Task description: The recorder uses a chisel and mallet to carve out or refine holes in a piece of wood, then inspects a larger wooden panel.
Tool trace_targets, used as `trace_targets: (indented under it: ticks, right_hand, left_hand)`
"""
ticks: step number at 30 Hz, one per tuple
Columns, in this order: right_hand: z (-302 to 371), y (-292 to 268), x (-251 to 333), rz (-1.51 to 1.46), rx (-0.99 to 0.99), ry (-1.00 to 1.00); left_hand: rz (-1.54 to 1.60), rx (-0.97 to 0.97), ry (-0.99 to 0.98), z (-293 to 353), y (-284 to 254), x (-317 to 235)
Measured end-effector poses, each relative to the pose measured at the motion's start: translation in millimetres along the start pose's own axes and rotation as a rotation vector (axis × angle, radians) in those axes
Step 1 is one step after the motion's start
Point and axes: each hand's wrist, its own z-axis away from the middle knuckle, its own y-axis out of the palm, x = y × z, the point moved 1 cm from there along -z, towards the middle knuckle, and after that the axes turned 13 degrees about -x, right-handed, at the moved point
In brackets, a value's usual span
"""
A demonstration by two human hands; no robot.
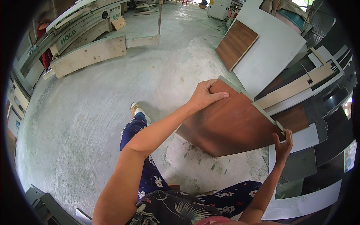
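Observation:
Between my hands is a small stack of reddish-brown wood panels (232,123), tilted, with pale grey-green edges along the top. The panels sit slightly out of line with one another. My left hand (207,96) grips the upper left corner, thumb flat on the brown face and fingers over the far edge. At the right corner my right hand (283,144) is closed round the edge, its thumb on the near face. The lower edge of the stack is close to the floor; whether it touches I cannot tell.
Another brown wood panel (237,45) leans on a large white board (268,41) ahead right. Grey and black sheets (300,165) stand along my right side. A long machine (80,33) is at the far left, with a person in red (44,45) beside it. Concrete floor (82,123) lies between.

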Motion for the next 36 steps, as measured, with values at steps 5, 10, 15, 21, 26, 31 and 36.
trace_targets:
  ticks: [5, 10, 15, 21, 26, 31, 36]
  right_hand:
    - [34.8, 40.6, -44.9, -0.258, -0.046, 0.521]
    - [55.9, 85.6, -52.9, -0.895, -0.129, 1.064]
    - [54.0, 102.2, -39.3, -0.952, -0.204, 1.201]
    - [52.4, 116.3, -38.7, -1.046, -0.289, 1.118]
    - [16.3, 104.1, -32.5, -1.101, -0.254, 1.071]
    - [-38.5, 78.7, -6.3, -0.83, -0.3, 0.842]
    - [-62.5, 97.0, 8.0, -0.792, -0.191, 0.763]
  left_hand:
    - [0.045, -0.116, -0.001, 3.8, -12.0, 7.3]
    - [0.113, -0.192, 0.024, 2.0, -1.8, 7.5]
    - [0.08, -0.205, -0.005, -2.1, -9.4, 4.6]
    - [0.137, -0.202, -0.054, 2.5, -9.5, 6.3]
    - [0.263, -0.242, 0.001, 14.5, -9.0, 7.1]
    - [0.358, -0.28, 0.027, 36.1, -7.1, 14.1]
    - [0.377, -0.338, -0.099, 73.2, -20.1, 36.3]
